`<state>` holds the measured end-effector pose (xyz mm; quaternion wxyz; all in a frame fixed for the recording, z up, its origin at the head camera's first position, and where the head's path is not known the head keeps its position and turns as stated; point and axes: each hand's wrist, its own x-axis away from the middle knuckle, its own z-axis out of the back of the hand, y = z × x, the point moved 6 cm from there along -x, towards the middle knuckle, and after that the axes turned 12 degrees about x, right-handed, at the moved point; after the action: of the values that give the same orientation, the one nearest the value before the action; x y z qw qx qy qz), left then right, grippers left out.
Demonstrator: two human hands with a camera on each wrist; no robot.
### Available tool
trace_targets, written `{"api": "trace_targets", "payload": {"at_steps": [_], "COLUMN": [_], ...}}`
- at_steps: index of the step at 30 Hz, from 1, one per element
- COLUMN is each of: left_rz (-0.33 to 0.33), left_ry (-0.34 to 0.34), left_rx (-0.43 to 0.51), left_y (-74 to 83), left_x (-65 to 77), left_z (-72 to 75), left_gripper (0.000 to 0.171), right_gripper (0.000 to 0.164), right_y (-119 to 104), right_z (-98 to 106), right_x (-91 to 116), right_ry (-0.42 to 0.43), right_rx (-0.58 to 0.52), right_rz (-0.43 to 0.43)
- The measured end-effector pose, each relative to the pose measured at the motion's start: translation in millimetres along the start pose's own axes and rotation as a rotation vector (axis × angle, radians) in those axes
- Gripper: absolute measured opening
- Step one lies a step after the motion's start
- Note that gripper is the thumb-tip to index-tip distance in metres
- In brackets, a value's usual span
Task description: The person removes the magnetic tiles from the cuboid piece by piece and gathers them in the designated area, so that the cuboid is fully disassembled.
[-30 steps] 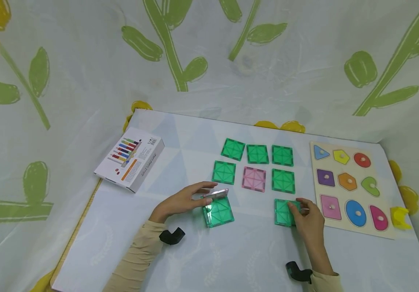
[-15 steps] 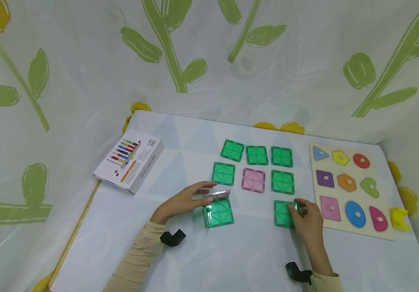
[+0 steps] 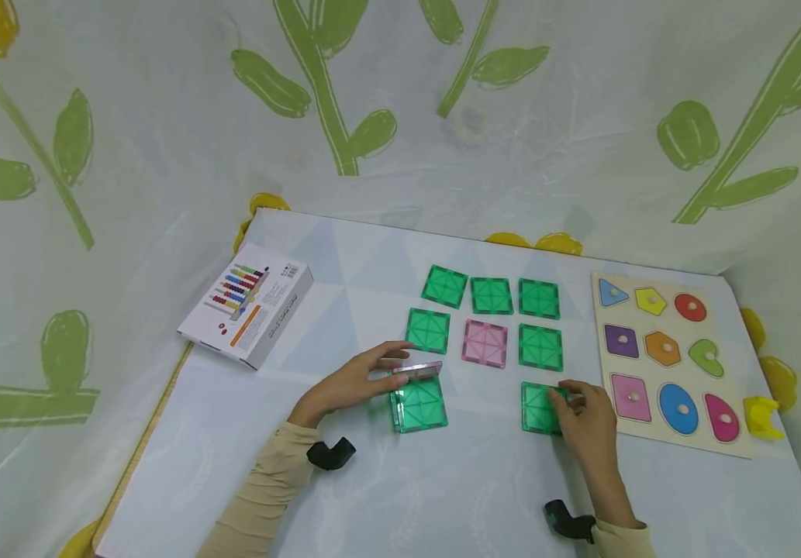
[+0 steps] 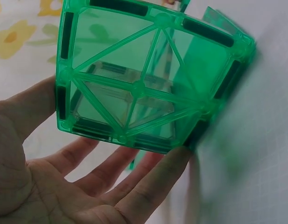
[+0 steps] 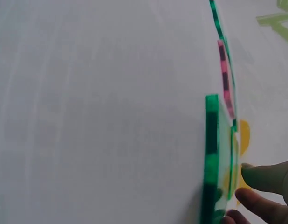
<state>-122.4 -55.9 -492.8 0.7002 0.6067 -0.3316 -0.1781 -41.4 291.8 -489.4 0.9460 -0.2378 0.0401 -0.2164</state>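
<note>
In the head view, my left hand (image 3: 351,384) is at the back left corner of a small build of magnetic tiles. A green tile (image 3: 422,404) lies flat there, with a pinkish tile (image 3: 418,370) leaning up at its back edge. The left wrist view shows my thumb and fingers gripping opposite edges of an upright green tile (image 4: 139,88); the pinkish tile shows through it. My right hand (image 3: 588,422) pinches the right edge of another green tile (image 3: 541,408). That tile (image 5: 211,158) is seen edge-on in the right wrist view, its far part hidden by fingers.
Behind the hands lie several flat green tiles (image 3: 491,296) around a pink tile (image 3: 485,343). A wooden shape puzzle board (image 3: 637,310) lies at right beside a yellow piece (image 3: 764,418). A white abacus box (image 3: 246,304) is at back left of the table (image 3: 184,449).
My right hand and its green tile have shifted slightly left. My left hand's fingers have lifted a little, and the pinkish tile has moved slightly right.
</note>
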Motion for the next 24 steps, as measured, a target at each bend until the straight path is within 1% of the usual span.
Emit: {"api": "trace_targets", "payload": {"at_steps": [3, 5, 10, 15, 17, 20, 24], "left_rz": [-0.005, -0.005, -0.021, -0.001, 0.005, 0.004, 0.006], "left_ry": [0.001, 0.003, 0.007, 0.013, 0.014, 0.013, 0.001], "left_rx": [-0.005, -0.008, -0.008, -0.007, -0.010, -0.009, -0.002], "left_y": [-0.1, 0.2, 1.6, -1.7, -2.4, -0.7, 1.5], "left_x": [-0.8, -1.6, -4.2, -3.9, -2.2, 0.3, 2.2], "left_z": [-0.6, -1.4, -4.8, -5.9, -4.8, -3.0, -1.3], "left_gripper": [0.064, 0.063, 0.062, 0.062, 0.062, 0.062, 0.063], "right_gripper": [0.030, 0.030, 0.034, 0.040, 0.044, 0.048, 0.051], "right_y": [-11.5, -22.0, -53.6, -85.5, -97.5, -113.7, -131.7], "right_z": [1.4, -0.1, -12.4, -28.0, -34.2, -42.7, -51.8], "right_x": [2.1, 3.5, 7.7, 12.9, 15.0, 17.3, 17.3], "right_ry": [0.012, -0.007, -0.113, -0.182, -0.221, -0.278, -0.327], "right_rx": [-0.013, -0.029, -0.095, -0.148, -0.170, -0.190, -0.217], "right_rz": [0.036, 0.068, 0.161, 0.288, 0.330, 0.374, 0.415]}}
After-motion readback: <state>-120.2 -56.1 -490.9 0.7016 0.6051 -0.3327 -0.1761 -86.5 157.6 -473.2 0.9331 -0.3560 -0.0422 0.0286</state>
